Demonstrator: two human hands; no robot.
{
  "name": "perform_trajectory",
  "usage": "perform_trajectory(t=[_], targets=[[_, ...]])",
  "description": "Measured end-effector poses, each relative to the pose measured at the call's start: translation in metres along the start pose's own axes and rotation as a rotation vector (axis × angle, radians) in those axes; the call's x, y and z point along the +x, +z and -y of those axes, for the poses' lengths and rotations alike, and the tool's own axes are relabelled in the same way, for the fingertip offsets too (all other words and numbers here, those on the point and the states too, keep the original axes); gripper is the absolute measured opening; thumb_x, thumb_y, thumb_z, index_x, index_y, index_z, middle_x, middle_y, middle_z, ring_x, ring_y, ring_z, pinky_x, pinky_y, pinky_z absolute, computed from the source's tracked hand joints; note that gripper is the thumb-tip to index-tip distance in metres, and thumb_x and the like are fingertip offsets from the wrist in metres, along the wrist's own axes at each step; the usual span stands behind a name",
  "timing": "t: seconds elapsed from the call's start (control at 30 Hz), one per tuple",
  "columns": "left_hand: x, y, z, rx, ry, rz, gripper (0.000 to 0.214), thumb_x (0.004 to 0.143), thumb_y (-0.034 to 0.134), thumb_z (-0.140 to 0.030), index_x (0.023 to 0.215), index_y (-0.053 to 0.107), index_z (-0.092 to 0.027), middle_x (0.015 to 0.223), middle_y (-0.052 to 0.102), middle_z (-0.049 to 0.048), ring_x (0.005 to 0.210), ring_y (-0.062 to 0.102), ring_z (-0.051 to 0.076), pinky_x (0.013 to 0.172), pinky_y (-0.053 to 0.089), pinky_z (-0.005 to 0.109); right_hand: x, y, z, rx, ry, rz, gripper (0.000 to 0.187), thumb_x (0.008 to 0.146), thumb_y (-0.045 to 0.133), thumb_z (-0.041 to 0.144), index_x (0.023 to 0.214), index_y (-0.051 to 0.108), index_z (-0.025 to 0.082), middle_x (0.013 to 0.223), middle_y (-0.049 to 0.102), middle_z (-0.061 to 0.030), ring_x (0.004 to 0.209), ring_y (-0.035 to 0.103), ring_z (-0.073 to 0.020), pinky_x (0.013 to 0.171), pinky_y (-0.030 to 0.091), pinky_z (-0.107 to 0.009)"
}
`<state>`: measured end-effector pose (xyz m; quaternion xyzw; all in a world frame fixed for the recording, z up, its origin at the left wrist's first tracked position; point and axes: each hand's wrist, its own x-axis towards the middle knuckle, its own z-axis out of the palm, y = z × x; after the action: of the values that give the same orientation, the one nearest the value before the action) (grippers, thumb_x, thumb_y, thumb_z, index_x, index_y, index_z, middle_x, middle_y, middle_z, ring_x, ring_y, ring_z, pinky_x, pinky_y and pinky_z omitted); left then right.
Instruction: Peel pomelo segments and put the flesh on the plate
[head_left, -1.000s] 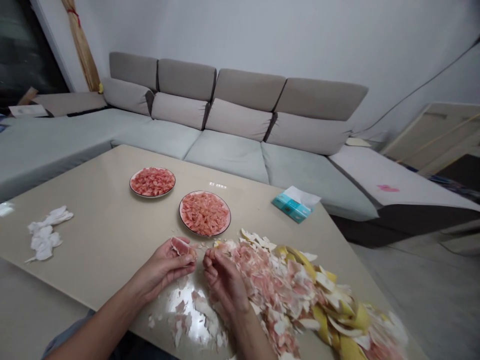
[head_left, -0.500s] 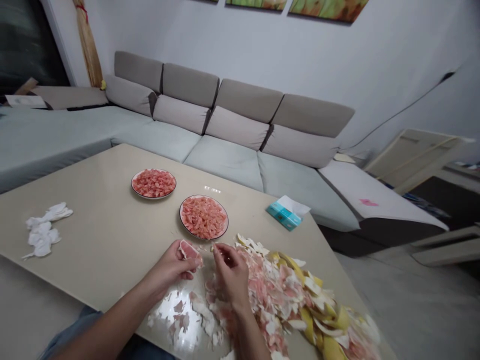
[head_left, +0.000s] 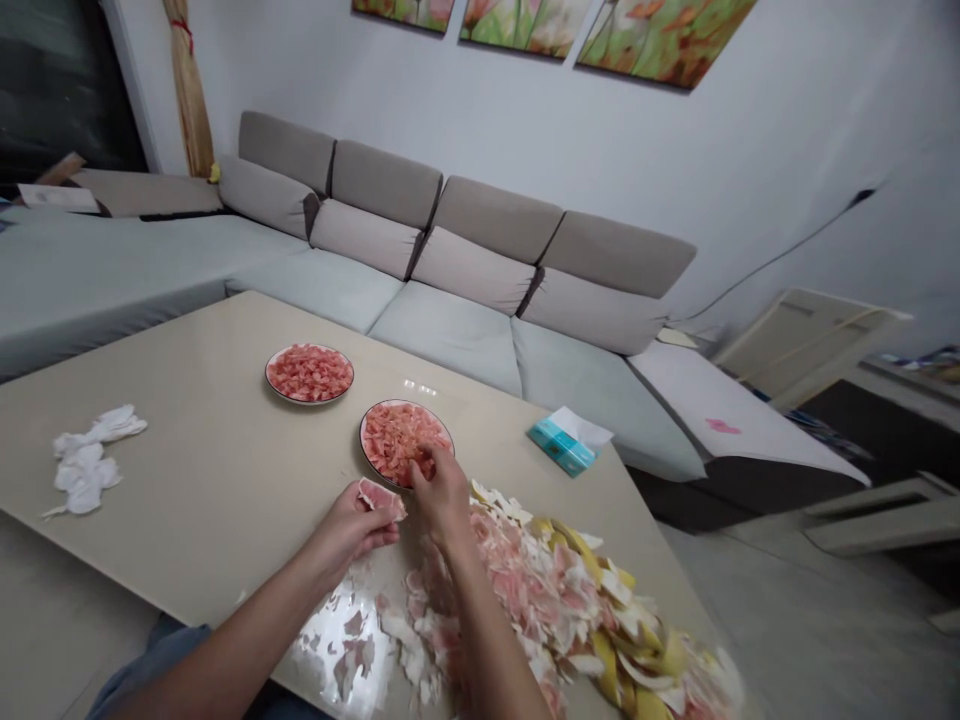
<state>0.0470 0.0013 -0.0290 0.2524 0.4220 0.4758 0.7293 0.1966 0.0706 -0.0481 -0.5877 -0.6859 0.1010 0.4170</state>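
My left hand [head_left: 358, 528] is closed around a pomelo segment [head_left: 381, 497], its pink flesh and white membrane showing above the thumb. Over the right front rim of the nearer plate [head_left: 365, 462], my right hand [head_left: 441, 490] has its fingers curled in and close together. Whether a bit of pulp is between those fingertips I cannot make out. That plate is heaped with pink pomelo pulp [head_left: 397, 437]. To the right of my right forearm spreads a pile of pomelo peel and membrane [head_left: 551, 580], and loose membrane scraps [head_left: 356, 650] lie between my arms.
Farther back stands a second plate of pomelo pulp [head_left: 309, 373]. A blue tissue pack [head_left: 562, 445] lies near the table's far right edge, and crumpled white tissues [head_left: 88, 465] are at the left. Behind the table [head_left: 202, 430] runs a grey sofa [head_left: 442, 325].
My right hand has moved up and away from beside the segment to the nearer plate. My left hand still holds the segment in about the same place. The view has tilted up slightly.
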Motion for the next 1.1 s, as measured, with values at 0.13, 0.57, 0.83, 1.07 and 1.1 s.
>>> perform_trajectory(t=[0.13, 0.57, 0.83, 1.07, 1.1], targets=[[-0.001, 0.000, 0.001, -0.006, 0.019, 0.001, 0.034, 0.061, 0.081, -0.023, 0.078, 0.053, -0.016, 0.075, 0.063, 0.0001, 0.067, 0.063, 0.011, 0.072, 0.054, 0.027, -0.016, -0.019, 0.001, 0.178, 0.050, 0.027, 0.021, 0.082, 0.054, 0.030, 0.093, 0.067, 0.018, 0.090, 0.067, -0.0067, 0.073, 0.058, -0.0186, 0.070, 0.046, -0.031], [-0.002, 0.003, 0.008, 0.183, 0.142, 0.139, 0.029, 0.068, 0.076, -0.027, 0.083, 0.053, -0.018, 0.082, 0.059, -0.0014, 0.074, 0.057, 0.010, 0.068, 0.047, 0.022, -0.065, -0.048, 0.013, 0.528, 0.183, 0.271, 0.024, 0.078, 0.067, 0.037, 0.096, 0.068, 0.021, 0.089, 0.066, -0.0037, 0.065, 0.054, -0.0143, 0.061, 0.044, -0.026], [-0.006, 0.000, 0.003, 0.237, 0.071, 0.161, 0.030, 0.071, 0.074, -0.031, 0.092, 0.056, -0.018, 0.095, 0.061, 0.0037, 0.084, 0.062, 0.016, 0.075, 0.051, 0.030, -0.064, -0.052, 0.016, 0.456, 0.124, 0.240, 0.015, 0.083, 0.061, 0.033, 0.087, 0.068, 0.021, 0.087, 0.066, -0.0040, 0.073, 0.058, -0.0161, 0.062, 0.043, -0.026], [-0.004, -0.001, 0.000, 0.255, 0.065, 0.178, 0.031, 0.070, 0.075, -0.031, 0.091, 0.058, -0.017, 0.085, 0.066, 0.0035, 0.075, 0.064, 0.014, 0.075, 0.051, 0.028, -0.065, -0.053, 0.017, 0.461, 0.067, 0.233, 0.012, 0.084, 0.061, 0.030, 0.088, 0.068, 0.022, 0.089, 0.066, -0.0038, 0.078, 0.059, -0.0163, 0.066, 0.044, -0.027], [-0.004, -0.002, 0.000, 0.257, 0.089, 0.182, 0.030, 0.070, 0.075, -0.031, 0.091, 0.059, -0.017, 0.085, 0.066, 0.0035, 0.076, 0.064, 0.015, 0.075, 0.051, 0.028, -0.065, -0.053, 0.017, 0.463, 0.070, 0.237, 0.013, 0.083, 0.063, 0.031, 0.089, 0.068, 0.022, 0.089, 0.066, -0.0039, 0.078, 0.059, -0.0166, 0.066, 0.045, -0.027]])
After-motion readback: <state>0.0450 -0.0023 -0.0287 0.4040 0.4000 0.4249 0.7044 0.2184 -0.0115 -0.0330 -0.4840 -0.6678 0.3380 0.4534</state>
